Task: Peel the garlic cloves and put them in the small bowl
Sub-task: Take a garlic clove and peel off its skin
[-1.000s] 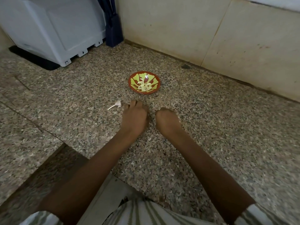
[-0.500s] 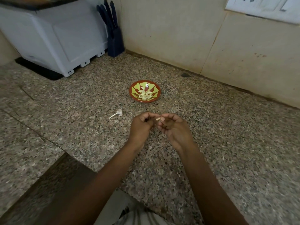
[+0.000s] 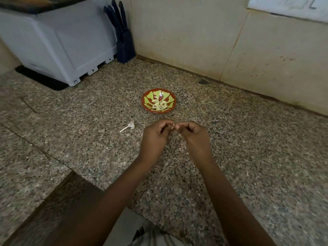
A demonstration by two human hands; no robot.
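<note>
Pinching is the whole story here: the left hand (image 3: 154,137) and the right hand (image 3: 193,137) meet fingertip to fingertip above the counter (image 3: 248,139), and caught between them is one small garlic clove (image 3: 172,126), pale and mostly hidden. The left fingers (image 3: 166,122) curl in over the top of it with the thumb tucked under, and the right fingertips (image 3: 179,126) close on its other end, the remaining right fingers folded into the palm. Both sets of fingers are clamped on that clove, no gap showing. How much skin is on it is too small to tell. Just beyond the fingertips, slightly to the left hand's side, sits the small bowl (image 3: 158,112), red-rimmed with a yellow-green pattern, flat on the counter and apart from both hands. A little heap of peeled cloves (image 3: 159,105) lies in its middle. Out past the left knuckles lies a white stem scrap (image 3: 128,126) with a papery tuft at one end. Far beyond the fingers, against the wall (image 3: 195,41), stands a dark knife block (image 3: 125,45) with handles sticking up, and a white appliance (image 3: 58,43) sits beside it. Up beyond the right hand, a switch plate (image 3: 287,6) shows at the top edge.
</note>
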